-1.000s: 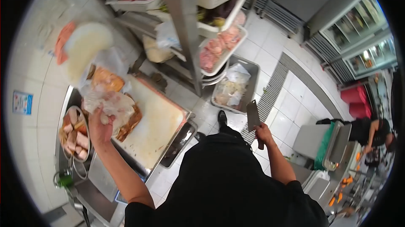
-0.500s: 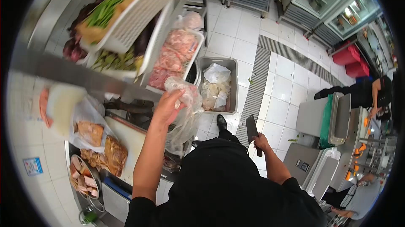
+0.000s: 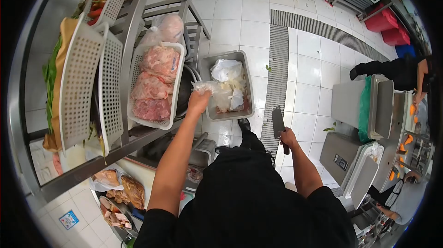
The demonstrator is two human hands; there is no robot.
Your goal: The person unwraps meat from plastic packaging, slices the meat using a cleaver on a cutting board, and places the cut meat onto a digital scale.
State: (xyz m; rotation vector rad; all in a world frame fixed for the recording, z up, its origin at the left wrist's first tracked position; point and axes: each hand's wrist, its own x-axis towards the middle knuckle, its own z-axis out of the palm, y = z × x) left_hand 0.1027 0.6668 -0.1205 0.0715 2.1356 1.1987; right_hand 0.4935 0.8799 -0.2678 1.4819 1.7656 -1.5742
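My left hand (image 3: 201,101) is closed on a crumpled clear plastic bag (image 3: 206,87), stretched out over the left edge of a grey bin (image 3: 251,89) on the floor. White and clear plastic waste (image 3: 229,75) lies inside that bin. To the left of the hand, a white perforated basket (image 3: 176,79) holds several bags of raw meat (image 3: 154,82) on the metal rack. At my right side, my right hand (image 3: 287,137) grips the handle of a cleaver (image 3: 278,121), its blade pointing away from me over the floor.
Vegetable baskets (image 3: 83,82) stand on the rack (image 3: 69,169). Cooked meat (image 3: 133,190) and a bowl of cut meat (image 3: 113,213) are at lower left. A drain grate (image 3: 278,63) crosses the tiled floor. Two people work at right beside lidded bins (image 3: 348,105).
My left hand has moved forward with the plastic bag, from beside the rack to the bin's edge. The view has shifted, showing more of the rack. The cleaver stays in my right hand.
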